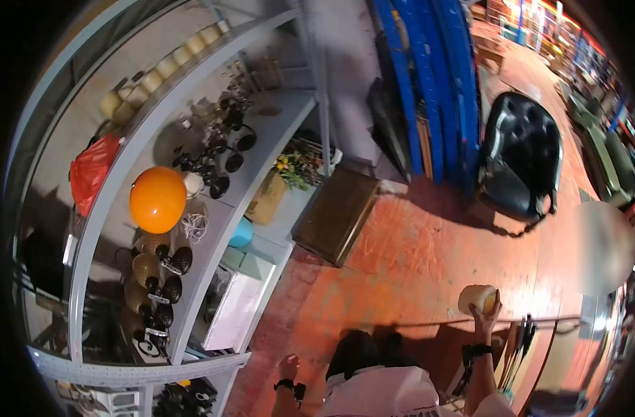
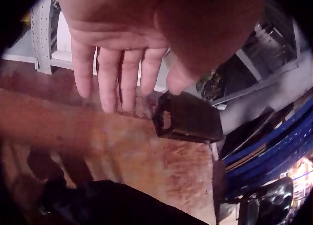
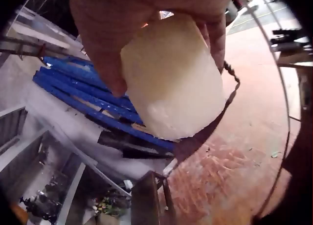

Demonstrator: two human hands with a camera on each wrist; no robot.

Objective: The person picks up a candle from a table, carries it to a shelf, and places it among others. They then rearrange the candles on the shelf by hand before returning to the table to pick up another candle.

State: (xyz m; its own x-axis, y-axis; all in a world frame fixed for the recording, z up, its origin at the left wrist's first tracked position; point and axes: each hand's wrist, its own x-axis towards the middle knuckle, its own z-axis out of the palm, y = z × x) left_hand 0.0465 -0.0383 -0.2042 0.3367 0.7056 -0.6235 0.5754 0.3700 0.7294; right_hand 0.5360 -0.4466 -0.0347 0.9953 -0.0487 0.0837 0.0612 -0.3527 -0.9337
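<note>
My right hand (image 1: 485, 316) grips a thick cream cylinder (image 1: 474, 299), held out over the floor on the right side of the head view. The right wrist view shows the cylinder (image 3: 173, 83) close up, its pale rounded end pointing away from the palm. Fingers and thumb wrap round its sides. Similar cream cylinders (image 1: 166, 67) stand in a row on the top shelf. My left hand (image 1: 288, 368) hangs low beside the shelving and holds nothing. Its fingers (image 2: 108, 78) extend straight in the left wrist view.
Grey metal shelving (image 1: 282, 111) runs along the left, with an orange balloon (image 1: 158, 200), a red bag (image 1: 95, 170) and dark lamp-like pieces. A brown wooden box (image 1: 337, 215) sits on the floor near it. Blue beams (image 1: 435, 83) and a black tufted chair (image 1: 519, 153) stand ahead.
</note>
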